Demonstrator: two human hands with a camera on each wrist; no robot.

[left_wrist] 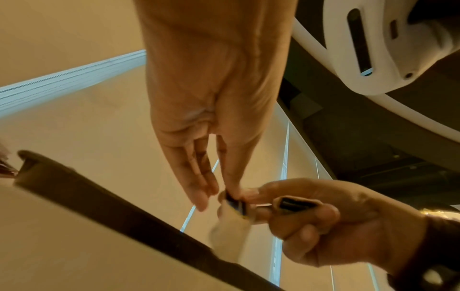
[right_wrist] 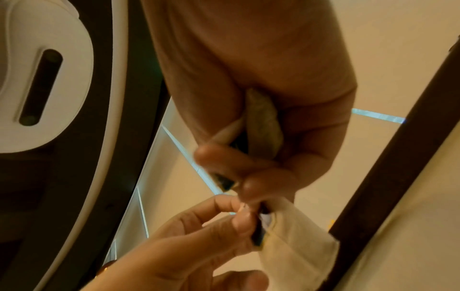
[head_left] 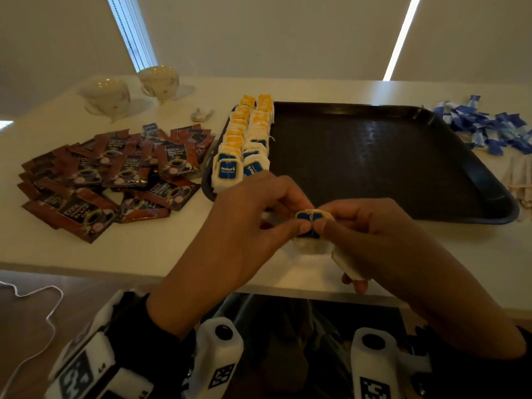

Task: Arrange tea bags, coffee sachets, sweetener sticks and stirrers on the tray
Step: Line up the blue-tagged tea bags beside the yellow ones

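Both hands meet above the near edge of the white table [head_left: 161, 254], just in front of the black tray [head_left: 403, 156]. The left hand [head_left: 247, 226] pinches the blue tag [head_left: 309, 224] of a tea bag [right_wrist: 296, 242] between thumb and forefinger; its remaining fingers are loosely curled. The right hand [head_left: 383, 240] pinches the same tag from the opposite side, fingertips touching those of the left hand. The white pouch of the tea bag hangs directly below the pinch point, clear of the table as far as the wrist views show.

The right hand also holds a second tea bag [right_wrist: 263, 126] folded into its palm under the curled lower fingers; a white corner protrudes below the hand in the head view.

Beyond the grip and slightly to its left, two rows of tea bags [head_left: 244, 145] stand along the left edge of the tray, blue tags nearest the hands, yellow tags farther away. Left of the grip, the coffee sachets [head_left: 109, 174] lie spread on the table, outside the tray. Far right of the grip, past the tray, lie the blue sweetener sticks [head_left: 489, 128], with the wooden stirrers [head_left: 518, 180] just nearer. Two teacups [head_left: 129, 90] stand at the far left.
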